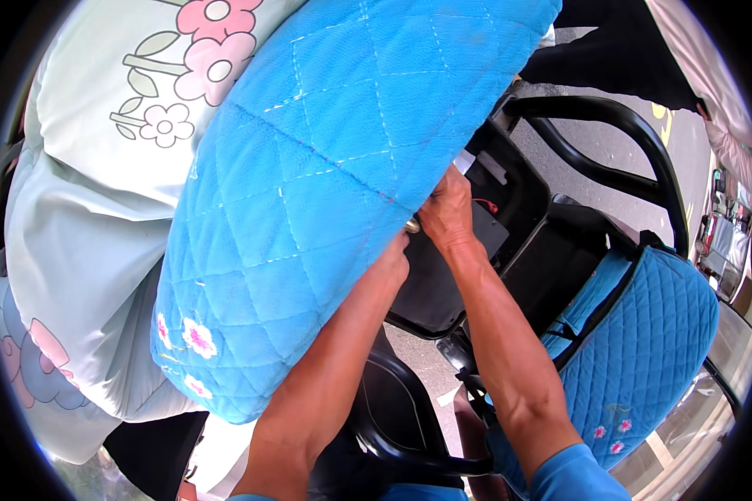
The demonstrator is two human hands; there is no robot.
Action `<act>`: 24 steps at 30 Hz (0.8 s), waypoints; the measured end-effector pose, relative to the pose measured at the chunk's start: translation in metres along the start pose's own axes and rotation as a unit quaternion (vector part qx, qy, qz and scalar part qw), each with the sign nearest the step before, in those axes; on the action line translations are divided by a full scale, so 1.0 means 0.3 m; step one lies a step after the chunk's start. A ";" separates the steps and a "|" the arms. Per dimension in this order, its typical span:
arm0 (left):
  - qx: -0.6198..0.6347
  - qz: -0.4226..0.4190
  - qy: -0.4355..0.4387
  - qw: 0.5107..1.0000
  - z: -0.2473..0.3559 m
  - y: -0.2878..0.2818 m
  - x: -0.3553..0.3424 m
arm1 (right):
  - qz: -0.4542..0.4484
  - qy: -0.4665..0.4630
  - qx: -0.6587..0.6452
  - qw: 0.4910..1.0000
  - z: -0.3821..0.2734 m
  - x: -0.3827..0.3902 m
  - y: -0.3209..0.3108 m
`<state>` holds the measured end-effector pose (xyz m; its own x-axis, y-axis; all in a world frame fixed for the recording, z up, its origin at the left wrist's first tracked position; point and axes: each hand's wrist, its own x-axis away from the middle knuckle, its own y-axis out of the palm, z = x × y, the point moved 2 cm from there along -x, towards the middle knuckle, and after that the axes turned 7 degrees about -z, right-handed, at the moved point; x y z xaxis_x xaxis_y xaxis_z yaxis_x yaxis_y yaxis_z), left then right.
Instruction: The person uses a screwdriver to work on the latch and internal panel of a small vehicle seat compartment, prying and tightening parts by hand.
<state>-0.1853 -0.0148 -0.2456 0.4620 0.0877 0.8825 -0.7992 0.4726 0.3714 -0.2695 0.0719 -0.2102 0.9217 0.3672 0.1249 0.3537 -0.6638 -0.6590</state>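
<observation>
A large blue quilted cover (309,167) with white stitching and small pink flowers fills the upper middle, slanting over the hands. At its right edge my right hand (449,209) is closed, its fingers curled in; what they hold is hidden. My left hand (398,255) lies just below it, mostly tucked under the cover, so its fingers do not show. Between the two hands a small shiny metal piece (412,225) peeks out. Beneath them sits an open black storage box (522,188) of a vehicle, with a dark flat panel and a bit of red wire inside.
Pale green padded fabric (100,192) with printed flowers bulges at the left. A curved black rail (635,125) stands at the right, above a raised seat with a blue quilted cover (652,334). Another black armrest (401,409) is below. A person's pink sleeve (698,50) shows at upper right.
</observation>
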 end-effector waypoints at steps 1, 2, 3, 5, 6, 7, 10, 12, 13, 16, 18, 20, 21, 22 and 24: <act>0.002 -0.008 0.002 1.000 -0.001 -0.001 -0.001 | 0.001 0.003 -0.010 1.000 0.001 0.000 0.002; 0.003 -0.007 0.003 1.000 -0.004 -0.001 -0.003 | 0.000 0.003 -0.010 1.000 0.000 0.001 0.004; 0.001 -0.004 0.002 1.000 -0.007 0.002 -0.003 | 0.001 0.010 -0.012 1.000 -0.004 0.003 0.003; 0.000 0.001 0.000 1.000 -0.009 -0.001 -0.007 | 0.002 0.016 -0.014 1.000 -0.011 0.003 0.005; 0.004 -0.006 0.001 1.000 -0.008 -0.001 -0.007 | 0.005 0.013 -0.008 1.000 -0.014 0.002 0.005; 0.009 -0.013 0.001 1.000 -0.008 -0.001 -0.008 | 0.008 0.010 -0.002 1.000 -0.018 0.002 0.006; 0.006 -0.013 0.002 1.000 0.001 0.018 0.012 | 0.014 0.020 0.010 1.000 -0.022 0.001 0.005; 0.006 -0.016 0.002 1.000 0.002 0.023 0.015 | 0.018 0.025 0.008 1.000 -0.022 0.001 0.008; 0.008 -0.020 0.001 1.000 0.003 0.027 0.017 | 0.021 0.028 0.008 0.999 -0.021 0.001 0.009; 0.005 -0.009 -0.015 1.000 0.020 0.039 0.030 | 0.023 0.025 0.013 0.999 -0.014 -0.001 0.019; 0.009 -0.011 -0.014 1.000 0.020 0.034 0.030 | 0.029 0.020 0.018 0.999 -0.018 0.000 0.021; 0.014 -0.014 -0.013 1.000 0.019 0.036 0.033 | 0.034 0.014 0.025 0.999 -0.023 0.000 0.018; 0.015 -0.017 -0.014 1.000 0.016 0.039 0.036 | 0.041 0.017 0.014 0.999 -0.023 0.001 0.016; 0.017 -0.020 -0.014 1.000 0.018 0.041 0.040 | 0.047 0.021 0.002 0.999 -0.024 0.002 0.016; 0.014 -0.030 -0.011 0.999 0.022 0.041 0.044 | 0.044 0.021 0.007 0.999 -0.023 0.003 0.016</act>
<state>-0.1916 -0.0136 -0.2274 0.5019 0.0403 0.8640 -0.7805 0.4517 0.4323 -0.2658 0.0645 -0.2081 0.9551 0.2802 0.0960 0.2687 -0.6831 -0.6790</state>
